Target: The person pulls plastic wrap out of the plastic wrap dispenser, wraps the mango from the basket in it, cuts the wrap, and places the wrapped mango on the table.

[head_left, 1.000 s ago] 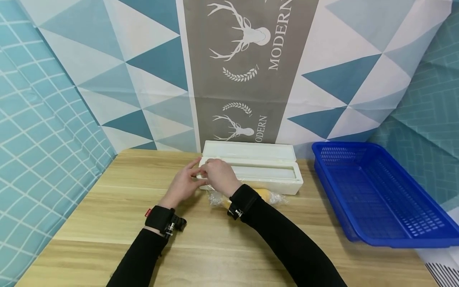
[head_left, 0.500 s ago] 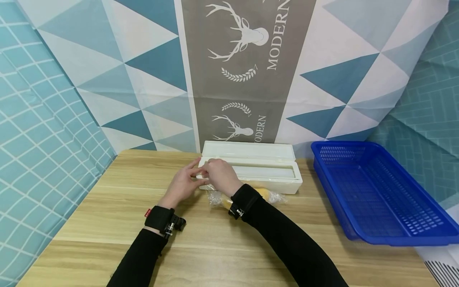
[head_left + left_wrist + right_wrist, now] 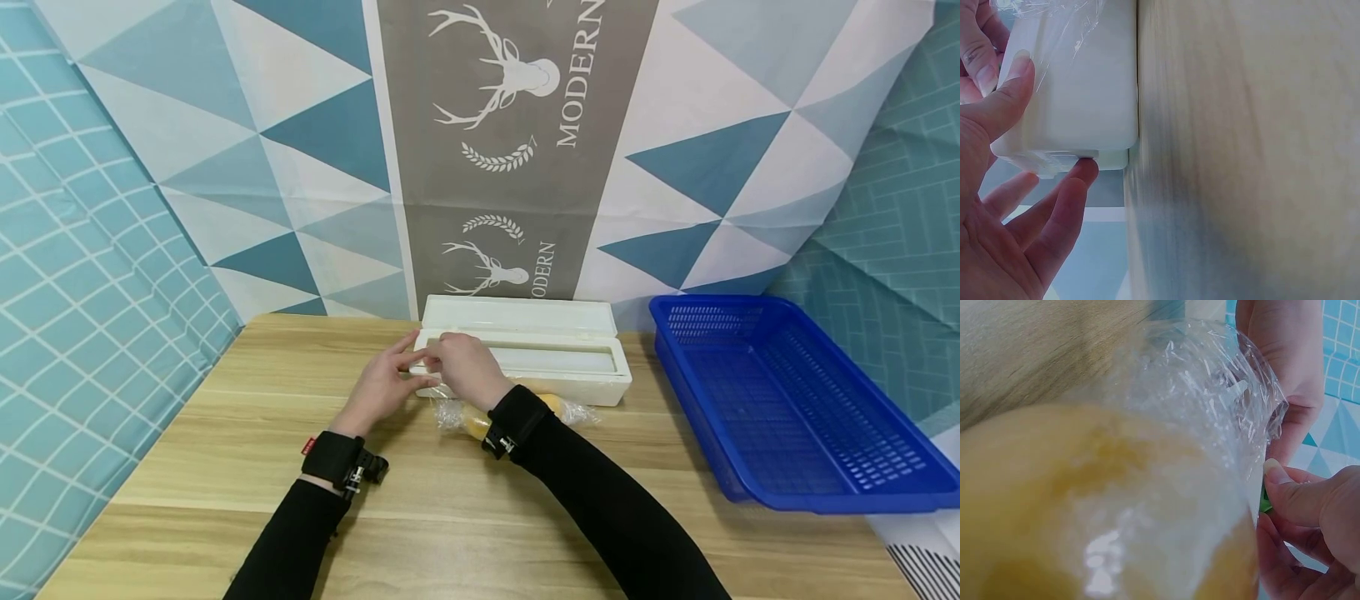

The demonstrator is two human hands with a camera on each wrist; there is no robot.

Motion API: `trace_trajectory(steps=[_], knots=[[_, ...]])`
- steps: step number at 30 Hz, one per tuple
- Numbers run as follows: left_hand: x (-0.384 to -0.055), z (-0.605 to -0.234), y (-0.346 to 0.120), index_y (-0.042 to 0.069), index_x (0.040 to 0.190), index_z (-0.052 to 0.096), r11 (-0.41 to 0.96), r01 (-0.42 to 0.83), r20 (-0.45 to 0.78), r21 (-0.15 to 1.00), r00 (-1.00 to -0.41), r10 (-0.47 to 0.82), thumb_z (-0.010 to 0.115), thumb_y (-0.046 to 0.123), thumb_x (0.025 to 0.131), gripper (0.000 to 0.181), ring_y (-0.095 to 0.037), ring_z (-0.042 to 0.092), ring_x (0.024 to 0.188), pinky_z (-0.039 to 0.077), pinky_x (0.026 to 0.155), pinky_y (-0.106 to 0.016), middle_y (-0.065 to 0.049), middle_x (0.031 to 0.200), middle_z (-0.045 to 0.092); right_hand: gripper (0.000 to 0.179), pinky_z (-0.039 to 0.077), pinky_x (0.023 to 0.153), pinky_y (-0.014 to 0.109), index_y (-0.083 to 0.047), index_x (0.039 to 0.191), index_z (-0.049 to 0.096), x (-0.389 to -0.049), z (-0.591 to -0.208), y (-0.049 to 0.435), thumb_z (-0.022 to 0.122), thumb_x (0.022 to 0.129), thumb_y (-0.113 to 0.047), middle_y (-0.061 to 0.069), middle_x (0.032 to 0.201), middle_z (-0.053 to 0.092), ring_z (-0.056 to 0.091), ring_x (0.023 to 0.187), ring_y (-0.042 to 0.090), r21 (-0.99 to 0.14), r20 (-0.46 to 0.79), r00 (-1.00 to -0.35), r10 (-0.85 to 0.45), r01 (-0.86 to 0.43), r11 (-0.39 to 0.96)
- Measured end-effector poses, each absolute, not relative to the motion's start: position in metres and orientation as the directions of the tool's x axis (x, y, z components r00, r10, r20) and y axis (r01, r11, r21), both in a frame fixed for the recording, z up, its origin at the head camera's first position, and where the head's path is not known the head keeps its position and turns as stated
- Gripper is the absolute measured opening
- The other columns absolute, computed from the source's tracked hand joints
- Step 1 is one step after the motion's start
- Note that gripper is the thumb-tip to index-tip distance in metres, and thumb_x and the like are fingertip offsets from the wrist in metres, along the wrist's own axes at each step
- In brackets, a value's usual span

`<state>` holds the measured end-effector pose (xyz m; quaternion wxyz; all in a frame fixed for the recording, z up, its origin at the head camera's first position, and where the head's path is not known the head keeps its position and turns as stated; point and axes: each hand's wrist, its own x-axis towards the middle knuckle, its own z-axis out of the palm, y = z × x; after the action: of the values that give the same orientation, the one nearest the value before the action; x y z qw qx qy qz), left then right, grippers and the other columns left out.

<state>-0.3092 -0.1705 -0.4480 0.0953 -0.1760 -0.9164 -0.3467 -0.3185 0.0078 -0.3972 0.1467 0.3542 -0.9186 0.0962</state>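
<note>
A long white cling film box [image 3: 585,391] stands at the back of the table, its lid [image 3: 517,315] tipped back and a white roll [image 3: 558,360] inside. My left hand [image 3: 378,385] holds the box's left end, thumb along the front and fingertips against the end face in the left wrist view. Beside it, my right hand [image 3: 468,367] has thumb and fingers around a small green piece [image 3: 1265,502] at the box edge. In front of the box lies a yellow, rounded thing [image 3: 1079,494] wrapped in clear film [image 3: 1191,381], partly hidden by my right wrist.
A blue plastic basket [image 3: 720,417] stands at the right of the wooden table [image 3: 420,533]. Patterned cloth [image 3: 330,150] hangs close behind the box. Striped white fabric [image 3: 922,550] shows beneath the basket at the lower right.
My right hand and wrist have shifted slightly to the right along the box. My left hand stays at the box's left end, and the wrapped yellow thing has not moved.
</note>
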Motion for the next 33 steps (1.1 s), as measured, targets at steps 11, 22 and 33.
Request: trace_trajectory(steps=[11,22,33], knots=[[-0.308,-0.447,-0.170,0.026,0.126,0.057,0.678,0.392,0.296,0.622,-0.919,0.259,0.068,0.044,0.077,0.054,-0.009,0.047,0.048,0.038,0.050,-0.029,0.009,0.149,0.026,0.006,0.043,0.070,0.021,-0.021,0.088,0.069,-0.319,-0.399,0.016,0.066,0.083,-0.019,-0.010,0.079,0.055,0.053,0.073,0.006,-0.120,0.330,-0.716,-0.615,-0.678,0.725],[-0.308,-0.448,-0.171,0.026,0.127,0.057,0.684,0.394,0.294,0.613,-0.918,0.265,0.067,0.044,0.078,0.053,-0.010,0.047,0.049,0.037,0.050,-0.031,0.003,0.149,0.029,0.004,0.043,0.069,0.019,-0.020,0.085,0.069,-0.318,-0.401,0.023,0.065,0.085,-0.021,-0.008,0.079,0.057,0.055,0.074,0.006,-0.144,0.353,-0.710,-0.609,-0.684,0.715],[-0.309,-0.450,-0.171,0.025,0.126,0.057,0.690,0.403,0.303,0.601,-0.914,0.270,0.067,0.045,0.076,0.055,-0.009,0.046,0.049,0.034,0.048,-0.029,0.001,0.149,0.029,0.007,0.042,0.067,0.018,-0.021,0.084,0.068,-0.316,-0.400,0.032,0.062,0.086,-0.025,-0.009,0.077,0.055,0.053,0.071,0.005,-0.168,0.331,-0.729,-0.599,-0.670,0.723]])
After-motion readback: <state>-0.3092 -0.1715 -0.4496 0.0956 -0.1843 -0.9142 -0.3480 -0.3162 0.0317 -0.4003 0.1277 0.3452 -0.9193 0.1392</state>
